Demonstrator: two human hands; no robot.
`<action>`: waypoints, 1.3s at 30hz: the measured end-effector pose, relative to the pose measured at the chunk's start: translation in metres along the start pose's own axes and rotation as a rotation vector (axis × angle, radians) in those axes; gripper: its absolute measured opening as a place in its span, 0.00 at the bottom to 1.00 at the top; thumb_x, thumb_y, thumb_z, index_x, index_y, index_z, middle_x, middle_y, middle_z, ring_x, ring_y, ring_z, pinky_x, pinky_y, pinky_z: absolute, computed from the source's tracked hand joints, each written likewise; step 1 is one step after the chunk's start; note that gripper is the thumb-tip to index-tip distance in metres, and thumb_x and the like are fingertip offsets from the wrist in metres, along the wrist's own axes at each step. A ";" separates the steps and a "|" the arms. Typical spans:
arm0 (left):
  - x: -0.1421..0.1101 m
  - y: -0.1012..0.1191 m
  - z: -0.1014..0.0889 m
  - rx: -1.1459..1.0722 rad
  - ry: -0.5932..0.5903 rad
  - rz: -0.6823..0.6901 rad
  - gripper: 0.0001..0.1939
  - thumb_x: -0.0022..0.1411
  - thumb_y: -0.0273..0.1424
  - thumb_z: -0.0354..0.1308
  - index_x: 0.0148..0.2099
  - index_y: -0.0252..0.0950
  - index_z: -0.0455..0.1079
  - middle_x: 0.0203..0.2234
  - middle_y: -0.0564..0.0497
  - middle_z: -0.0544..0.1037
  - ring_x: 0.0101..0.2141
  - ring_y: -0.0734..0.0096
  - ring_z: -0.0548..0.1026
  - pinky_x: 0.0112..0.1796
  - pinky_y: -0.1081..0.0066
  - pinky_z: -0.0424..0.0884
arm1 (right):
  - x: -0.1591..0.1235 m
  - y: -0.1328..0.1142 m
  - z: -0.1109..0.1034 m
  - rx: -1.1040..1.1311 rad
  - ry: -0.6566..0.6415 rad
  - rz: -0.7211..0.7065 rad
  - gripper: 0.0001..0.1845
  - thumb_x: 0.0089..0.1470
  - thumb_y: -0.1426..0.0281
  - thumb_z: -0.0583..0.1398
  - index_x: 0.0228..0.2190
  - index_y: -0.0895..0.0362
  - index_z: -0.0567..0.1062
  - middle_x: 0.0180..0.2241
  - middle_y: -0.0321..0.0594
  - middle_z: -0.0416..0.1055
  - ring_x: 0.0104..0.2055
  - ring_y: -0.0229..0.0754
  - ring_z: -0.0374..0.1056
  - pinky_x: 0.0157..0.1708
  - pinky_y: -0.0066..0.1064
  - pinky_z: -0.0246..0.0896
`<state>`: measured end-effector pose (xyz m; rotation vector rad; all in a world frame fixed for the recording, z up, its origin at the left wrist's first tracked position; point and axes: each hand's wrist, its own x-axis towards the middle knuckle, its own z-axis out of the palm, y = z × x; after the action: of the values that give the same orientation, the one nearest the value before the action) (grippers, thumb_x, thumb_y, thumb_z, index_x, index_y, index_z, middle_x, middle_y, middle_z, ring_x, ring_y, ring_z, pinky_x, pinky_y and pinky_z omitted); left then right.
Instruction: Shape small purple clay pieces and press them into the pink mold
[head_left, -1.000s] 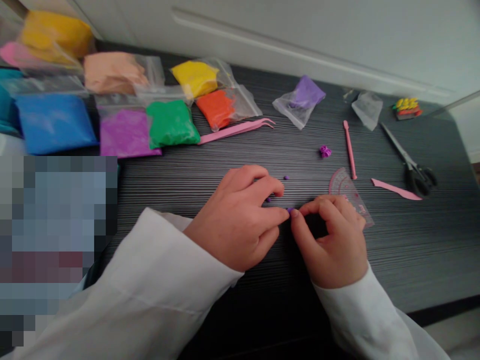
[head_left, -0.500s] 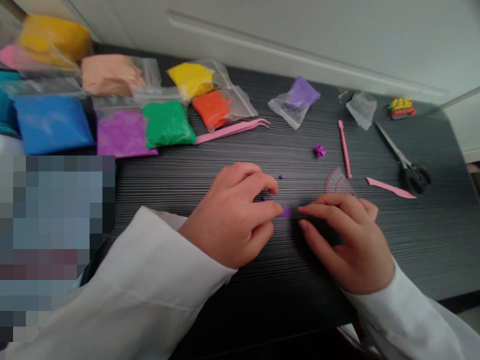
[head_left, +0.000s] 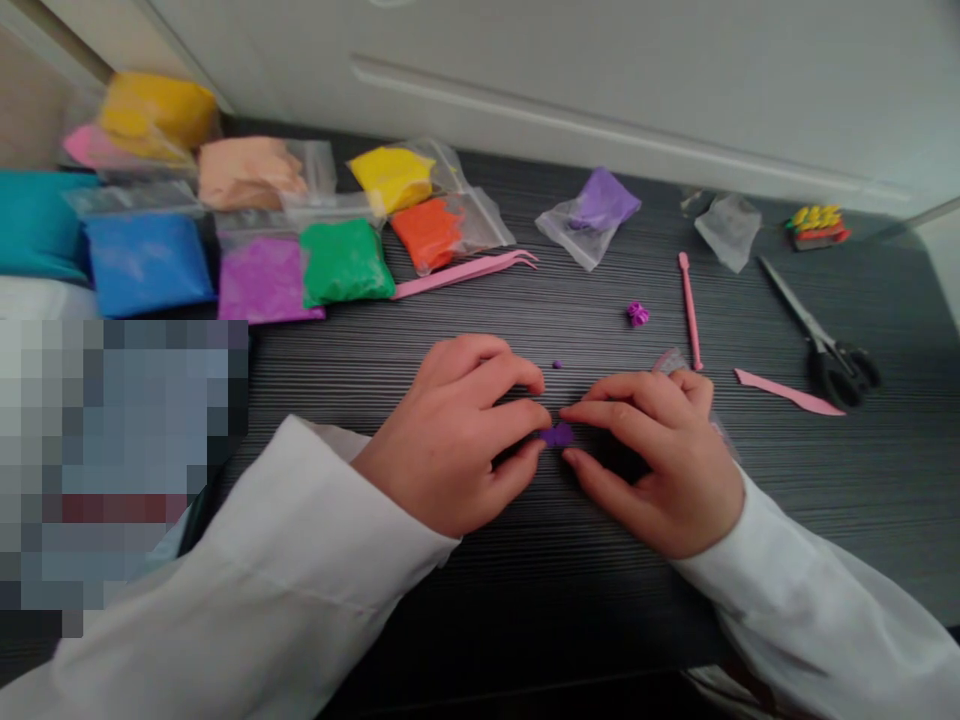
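Observation:
A small flat piece of purple modelling clay (head_left: 558, 435) lies low over the dark table between my two hands. With thumb and forefinger, my left hand (head_left: 457, 440) pinches its left end; the other fingers are curled. My right hand (head_left: 660, 465) comes in from the right, thumb and fingertips apart on either side of the clay's right end, close to it. Beyond the fingertips sits a tiny purple clay ball (head_left: 556, 365). A clear protractor (head_left: 670, 361) is partly hidden under my right hand. Farther back rests a small magenta clay shape (head_left: 637, 314).
Bags of coloured clay, including a green one (head_left: 345, 262), line the back left beside pink tweezers (head_left: 465, 272). An opened purple clay bag (head_left: 604, 203) lies behind. To the right are a pink stick tool (head_left: 690, 310), a pink clay knife (head_left: 787, 391) and scissors (head_left: 832, 365).
My right hand has moved left to the clay piece, covering more of the protractor. My left thumb now shows against the clay's left end. The view has shifted slightly.

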<state>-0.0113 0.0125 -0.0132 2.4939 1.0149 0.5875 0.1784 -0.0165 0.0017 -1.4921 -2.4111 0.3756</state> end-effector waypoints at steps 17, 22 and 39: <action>0.001 0.001 0.000 0.034 -0.023 -0.010 0.07 0.54 0.32 0.49 0.33 0.41 0.69 0.37 0.52 0.69 0.44 0.63 0.61 0.45 0.60 0.57 | 0.003 -0.001 0.005 -0.008 -0.005 0.001 0.10 0.46 0.66 0.55 0.34 0.52 0.71 0.35 0.37 0.66 0.35 0.40 0.61 0.38 0.39 0.42; 0.000 0.002 0.000 0.042 -0.033 -0.015 0.07 0.55 0.32 0.50 0.33 0.41 0.69 0.38 0.53 0.69 0.44 0.64 0.60 0.45 0.61 0.56 | 0.003 -0.001 0.004 -0.005 -0.020 0.007 0.10 0.46 0.66 0.55 0.33 0.52 0.71 0.35 0.36 0.66 0.35 0.40 0.61 0.38 0.39 0.41; 0.000 0.001 0.002 0.035 -0.020 -0.005 0.07 0.55 0.33 0.49 0.33 0.40 0.69 0.37 0.53 0.69 0.44 0.63 0.61 0.45 0.60 0.57 | 0.003 -0.002 0.006 0.010 -0.029 0.018 0.09 0.47 0.67 0.54 0.32 0.51 0.71 0.35 0.36 0.66 0.35 0.39 0.60 0.39 0.39 0.40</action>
<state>-0.0094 0.0116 -0.0137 2.5220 1.0325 0.5460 0.1736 -0.0155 -0.0025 -1.5148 -2.4162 0.4153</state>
